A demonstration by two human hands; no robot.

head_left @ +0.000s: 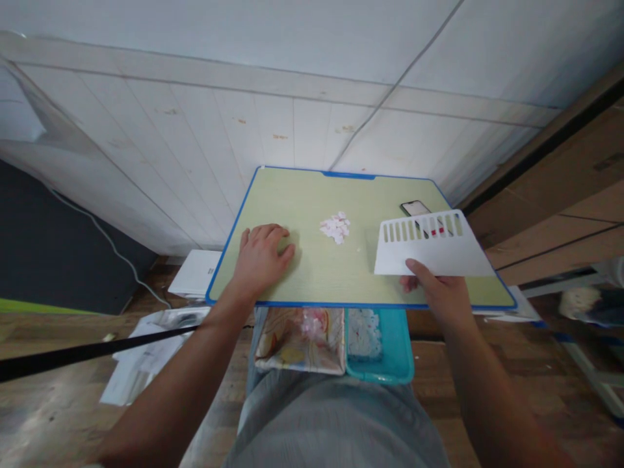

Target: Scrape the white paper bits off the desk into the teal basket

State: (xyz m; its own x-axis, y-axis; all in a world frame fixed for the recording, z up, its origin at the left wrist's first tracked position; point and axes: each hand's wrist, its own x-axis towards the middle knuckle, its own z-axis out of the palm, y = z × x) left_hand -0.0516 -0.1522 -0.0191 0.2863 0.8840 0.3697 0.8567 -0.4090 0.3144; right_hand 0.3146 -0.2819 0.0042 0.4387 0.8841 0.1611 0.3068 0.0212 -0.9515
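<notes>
My left hand [264, 255] rests palm down on the left of the pale green tabletop [312, 279], fingers apart and holding nothing. In my right hand [436, 289] is a white slotted sheet [429, 257], pinched at its lower edge with the thumb on top. A row of long slots runs along the sheet's far side, and two small red spots show through them. Between my hands lies a small heap of white and pinkish pieces [336, 227], too small to name. It touches neither hand.
A phone [415, 207] lies behind the sheet, partly covered. Below the table's blue front edge are a patterned box [277, 361] holding pinkish clear bits and a teal basket [397, 351] with whitish pieces. A white wall stands behind; a white box [194, 273] sits at left.
</notes>
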